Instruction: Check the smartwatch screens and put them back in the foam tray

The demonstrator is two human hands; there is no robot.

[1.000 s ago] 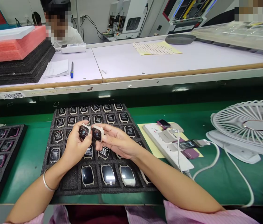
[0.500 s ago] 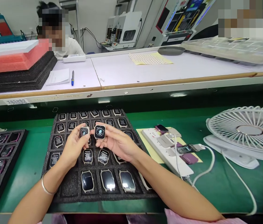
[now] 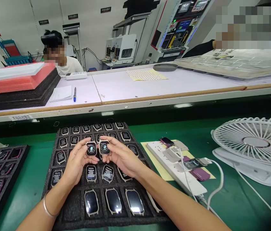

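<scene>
My left hand (image 3: pixel 76 160) is closed on a smartwatch (image 3: pixel 91 149) with a lit dial on its screen. Close beside it, my right hand (image 3: pixel 123 155) grips a second smartwatch (image 3: pixel 104 147), also showing a dial, with the thumb on its screen. Both watches have pale cases and no straps. Beneath the hands lies a black foam tray (image 3: pixel 71 208) with rows of similar watches; many show lines of white text. In its front row a dark-screened watch (image 3: pixel 91 202) lies face up. Parts of the middle rows are hidden by my hands.
Another foam tray (image 3: pixel 7 184) with purple-cased watches sits at left. To the right are a white power strip (image 3: pixel 154 147) with cables and a white fan (image 3: pixel 255 141). A raised shelf (image 3: pixel 116 89) crosses behind; a person (image 3: pixel 69 65) sits beyond it.
The view has tilted up, so the bench appears lower. My left hand's watch now faces up with its dial plainer, and my right thumb has come onto the other watch's screen.
</scene>
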